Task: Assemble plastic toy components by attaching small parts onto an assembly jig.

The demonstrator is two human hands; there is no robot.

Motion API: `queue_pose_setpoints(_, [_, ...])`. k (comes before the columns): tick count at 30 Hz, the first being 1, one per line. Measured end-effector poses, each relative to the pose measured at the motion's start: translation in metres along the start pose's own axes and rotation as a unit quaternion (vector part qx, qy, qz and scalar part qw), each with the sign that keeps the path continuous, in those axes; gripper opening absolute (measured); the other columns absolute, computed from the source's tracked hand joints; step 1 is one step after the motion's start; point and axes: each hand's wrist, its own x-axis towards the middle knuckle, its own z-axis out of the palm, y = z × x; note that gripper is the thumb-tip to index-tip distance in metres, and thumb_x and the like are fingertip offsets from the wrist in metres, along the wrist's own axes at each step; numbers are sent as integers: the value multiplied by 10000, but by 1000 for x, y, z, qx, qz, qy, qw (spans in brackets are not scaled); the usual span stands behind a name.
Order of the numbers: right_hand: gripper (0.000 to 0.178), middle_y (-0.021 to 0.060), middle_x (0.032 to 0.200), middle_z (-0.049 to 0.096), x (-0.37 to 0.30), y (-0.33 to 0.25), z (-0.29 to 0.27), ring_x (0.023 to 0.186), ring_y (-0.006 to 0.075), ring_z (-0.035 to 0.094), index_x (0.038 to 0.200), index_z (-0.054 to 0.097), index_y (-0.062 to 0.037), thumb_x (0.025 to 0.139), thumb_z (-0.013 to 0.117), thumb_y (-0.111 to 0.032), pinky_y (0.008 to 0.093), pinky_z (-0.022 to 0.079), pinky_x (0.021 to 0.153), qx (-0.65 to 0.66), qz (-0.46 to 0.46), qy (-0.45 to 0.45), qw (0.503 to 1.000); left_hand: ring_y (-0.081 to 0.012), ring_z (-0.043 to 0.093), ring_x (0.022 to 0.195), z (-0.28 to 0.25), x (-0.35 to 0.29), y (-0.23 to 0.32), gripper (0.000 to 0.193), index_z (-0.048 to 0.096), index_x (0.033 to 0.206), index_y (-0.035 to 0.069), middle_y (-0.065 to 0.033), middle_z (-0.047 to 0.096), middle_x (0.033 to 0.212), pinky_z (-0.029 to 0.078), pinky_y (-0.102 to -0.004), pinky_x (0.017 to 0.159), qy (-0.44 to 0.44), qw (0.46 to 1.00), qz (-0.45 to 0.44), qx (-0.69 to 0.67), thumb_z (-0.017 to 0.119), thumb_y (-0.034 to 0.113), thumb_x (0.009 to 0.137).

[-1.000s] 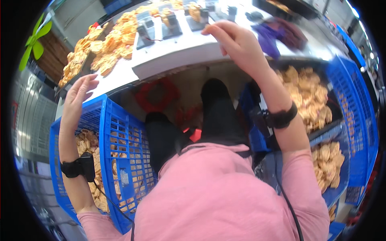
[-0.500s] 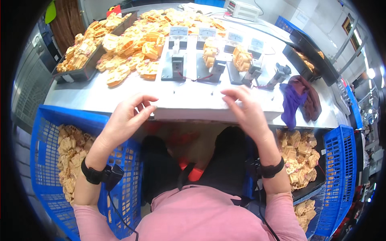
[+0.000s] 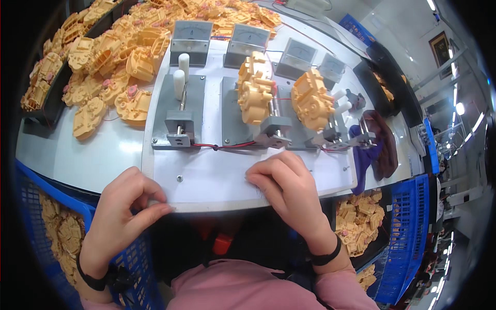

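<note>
At the near left corner of a white board (image 3: 217,194), my left hand (image 3: 124,214) has loosely curled fingers, its thumb a little apart from them, and nothing visible between them. My right hand (image 3: 289,188) hovers over the board's front part, thumb and fingertips together, with nothing visible in them. Beyond stand grey test fixtures with dial meters. The left fixture (image 3: 181,116) bears bare white pegs. A yellow plastic gearbox-like housing (image 3: 256,95) sits on the second fixture, and another yellow housing (image 3: 312,101) on the third. Red and black wires (image 3: 227,147) run between the fixtures.
Many yellow housings (image 3: 113,57) are heaped at the far left, some in a black tray (image 3: 51,98). Blue crates (image 3: 51,186) with more housings flank me on both sides. A purple and brown cloth (image 3: 382,144) lies right of the board. Black bins (image 3: 374,82) stand farther right.
The view has moved closer to the fixtures and turned. My right thumb and fingers have come together; my left hand is now beside the board's near left corner. Both housings remain on their fixtures.
</note>
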Motion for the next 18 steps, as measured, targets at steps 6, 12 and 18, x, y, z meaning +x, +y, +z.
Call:
queue_pose_setpoints(6, [169, 72, 838, 626, -2, 0, -4, 783, 240, 592, 905, 724, -48, 765, 816, -32, 343, 490, 704, -28, 0, 4, 1000, -103, 511, 647, -6, 6, 1, 176, 661, 855, 48, -26, 544, 840, 398, -238, 590, -37, 999, -24, -3, 812, 45, 764])
queue_pose_setpoints(12, [218, 57, 833, 610, -3, 2, -5, 772, 217, 574, 898, 721, -52, 722, 843, -14, 323, 476, 673, -45, -43, 2, 998, -110, 503, 649, -8, 6, 2, 181, 667, 857, 57, -26, 540, 827, 389, -248, 589, -51, 999, -8, -6, 822, 62, 764])
queue_pose_setpoints(18, [190, 25, 836, 604, -4, 3, -2, 767, 223, 562, 897, 709, -95, 754, 826, -53, 349, 411, 717, -44, -50, 23, 997, -120, 510, 655, -8, 5, 1, 182, 669, 855, 65, -29, 549, 830, 397, -258, 594, -50, 999, -4, -9, 825, 74, 762])
